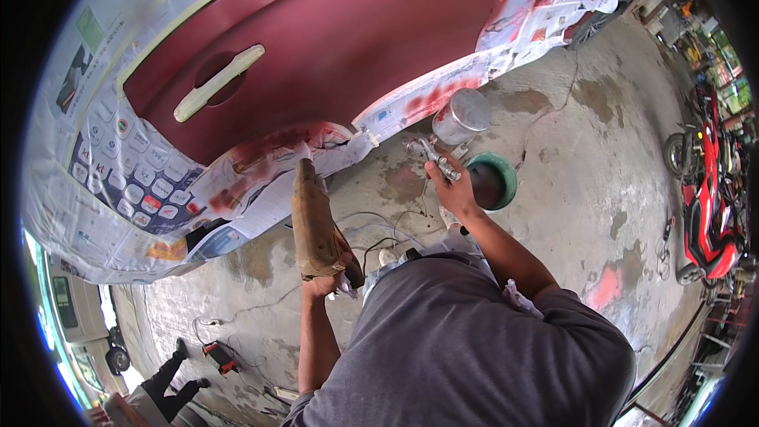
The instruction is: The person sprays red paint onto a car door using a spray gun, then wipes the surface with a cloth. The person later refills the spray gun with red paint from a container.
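Note:
My right hand is closed round the handle of a metal spray gun, which has a large silvery paint cup at its front. In my left hand is what looks like a heat gun, brown and worn, its narrow nozzle tilted up toward the car panel. The fingers of that hand are partly hidden by its body. Ahead of both hands is the dark red car panel, with masking tape over its door handle. Newspaper masking with red overspray surrounds the panel.
A green bucket stands on the concrete floor beside my right hand. Cables lie near my feet. An orange-and-black device and another person are at the lower left. A red motorcycle stands at the far right.

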